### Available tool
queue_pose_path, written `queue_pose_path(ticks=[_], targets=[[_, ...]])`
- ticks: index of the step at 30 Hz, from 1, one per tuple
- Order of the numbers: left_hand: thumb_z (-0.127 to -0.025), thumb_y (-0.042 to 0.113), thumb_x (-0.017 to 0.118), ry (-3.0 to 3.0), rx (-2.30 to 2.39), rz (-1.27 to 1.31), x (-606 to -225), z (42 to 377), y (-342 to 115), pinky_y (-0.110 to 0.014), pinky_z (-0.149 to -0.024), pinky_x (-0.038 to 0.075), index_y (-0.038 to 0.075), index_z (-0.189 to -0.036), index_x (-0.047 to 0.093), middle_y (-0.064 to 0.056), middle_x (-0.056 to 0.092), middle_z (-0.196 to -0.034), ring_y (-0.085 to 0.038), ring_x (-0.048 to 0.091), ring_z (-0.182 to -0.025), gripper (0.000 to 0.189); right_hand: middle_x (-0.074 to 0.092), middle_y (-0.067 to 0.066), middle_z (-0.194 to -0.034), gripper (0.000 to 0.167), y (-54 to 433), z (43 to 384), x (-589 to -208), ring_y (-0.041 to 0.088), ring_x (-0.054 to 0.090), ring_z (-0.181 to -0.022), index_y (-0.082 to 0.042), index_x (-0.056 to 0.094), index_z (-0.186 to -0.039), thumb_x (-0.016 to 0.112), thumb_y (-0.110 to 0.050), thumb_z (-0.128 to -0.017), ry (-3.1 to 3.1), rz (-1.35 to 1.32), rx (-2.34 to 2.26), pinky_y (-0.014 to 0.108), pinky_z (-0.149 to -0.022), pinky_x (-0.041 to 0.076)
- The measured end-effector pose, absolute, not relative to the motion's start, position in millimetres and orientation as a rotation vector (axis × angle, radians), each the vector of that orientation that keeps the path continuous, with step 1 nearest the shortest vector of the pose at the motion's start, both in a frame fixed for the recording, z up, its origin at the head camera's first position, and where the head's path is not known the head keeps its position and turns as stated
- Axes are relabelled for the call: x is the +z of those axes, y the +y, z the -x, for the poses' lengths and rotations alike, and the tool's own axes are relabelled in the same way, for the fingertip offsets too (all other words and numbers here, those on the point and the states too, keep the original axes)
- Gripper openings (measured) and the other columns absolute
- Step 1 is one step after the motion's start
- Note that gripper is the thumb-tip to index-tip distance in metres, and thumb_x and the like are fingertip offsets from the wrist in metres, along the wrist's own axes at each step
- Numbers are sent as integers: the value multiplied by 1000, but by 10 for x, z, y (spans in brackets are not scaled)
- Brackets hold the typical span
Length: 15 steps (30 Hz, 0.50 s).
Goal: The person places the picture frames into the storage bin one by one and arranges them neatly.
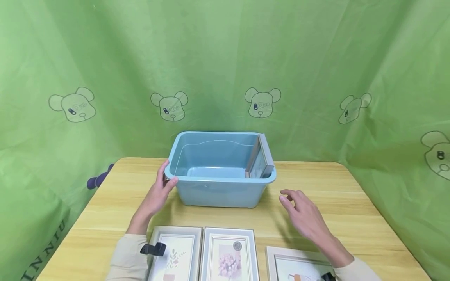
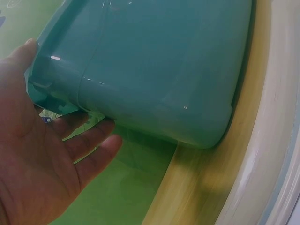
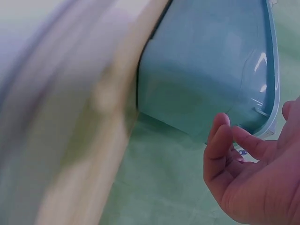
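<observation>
A light blue plastic tub [image 1: 218, 193] stands upright at the back of the table. My left hand [image 1: 159, 194] touches its front left corner, thumb at the front rim and index finger along the left side. In the left wrist view the other fingers [image 2: 96, 140] extend loosely beside the tub wall. Inside the tub, a picture frame [image 1: 261, 158] leans on edge against the right end, its top above the rim. To the right of the tub, apart from it, my right hand [image 1: 305, 214] hovers with loosely bent fingers and holds nothing.
Along the front of the wooden table [image 1: 316, 183] lie a frame with a plant print [image 1: 175, 246], a frame with pink flowers [image 1: 229, 253] and a third frame [image 1: 293, 255] partly under the right forearm. A green curtain [image 1: 218, 58] surrounds the table's back and sides.
</observation>
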State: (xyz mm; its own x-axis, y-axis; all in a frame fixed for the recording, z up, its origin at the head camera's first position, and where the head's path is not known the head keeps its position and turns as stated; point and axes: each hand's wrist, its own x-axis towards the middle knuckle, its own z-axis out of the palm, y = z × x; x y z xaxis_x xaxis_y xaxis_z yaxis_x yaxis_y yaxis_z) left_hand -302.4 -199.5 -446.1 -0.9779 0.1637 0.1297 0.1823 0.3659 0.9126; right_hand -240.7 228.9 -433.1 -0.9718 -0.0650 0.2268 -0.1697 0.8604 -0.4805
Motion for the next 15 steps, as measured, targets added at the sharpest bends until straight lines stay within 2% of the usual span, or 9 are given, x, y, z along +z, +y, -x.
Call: queue_pose_path(ticks=[6,11,15], targets=[[-103,40,43,-2590,-1702,331,-4429,3016,-1997,-51,-118,26,26,-156,-4,-22,10,-161,-40,22,-146,73,61,3,-106,50,2371,2256,-4406,13,48,-76,-14,57,-132,35,-50,-103,-2863,-169,794,25,-65,40],[-102,41,43,-2564,-1722,351,-4446,3016,-1987,-51,-116,30,28,-156,-5,-22,11,-162,-40,25,-146,73,62,3,-109,48,2424,2163,-4455,15,52,-83,-15,58,-130,36,-48,-103,-2881,-157,791,28,-69,43],[-102,40,44,-2563,-1728,341,-4436,3001,-1977,-50,-117,30,29,-156,-3,-21,13,-161,-38,26,-146,72,61,1,-106,47,2440,2092,-4484,14,50,-80,-16,58,-129,37,-48,-103,-2885,-152,803,26,-67,42]])
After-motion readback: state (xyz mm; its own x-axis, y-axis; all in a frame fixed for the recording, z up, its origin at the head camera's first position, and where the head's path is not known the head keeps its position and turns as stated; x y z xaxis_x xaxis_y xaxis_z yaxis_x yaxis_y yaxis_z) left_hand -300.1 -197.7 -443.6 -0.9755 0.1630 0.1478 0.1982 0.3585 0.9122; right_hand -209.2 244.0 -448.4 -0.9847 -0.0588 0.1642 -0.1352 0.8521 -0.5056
